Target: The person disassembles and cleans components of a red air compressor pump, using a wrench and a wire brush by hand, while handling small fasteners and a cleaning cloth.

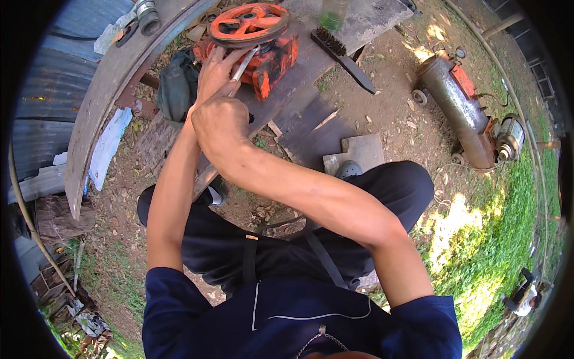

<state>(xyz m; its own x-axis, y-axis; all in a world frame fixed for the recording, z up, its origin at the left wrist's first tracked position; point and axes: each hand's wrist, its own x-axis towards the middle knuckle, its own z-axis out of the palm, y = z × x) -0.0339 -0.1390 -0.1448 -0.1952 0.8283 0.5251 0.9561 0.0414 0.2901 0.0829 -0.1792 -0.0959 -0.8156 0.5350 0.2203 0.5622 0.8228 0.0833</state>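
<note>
An orange machine (276, 63), blotched black, spoked wheel (248, 26) uppermost, sits on the tabletop (308, 69). The right hand (221, 122) clenches a slim tool (244, 64); whether the left hand (214, 75) grips, I can't tell.

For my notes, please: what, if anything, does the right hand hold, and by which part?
The right hand grips a slim pale tool by its near end.

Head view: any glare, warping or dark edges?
Head view: sunlit grass at right blows out in patches; the long board at left curves, likely fisheye; corners go black; the orange wheel up top reads clearly.
</note>
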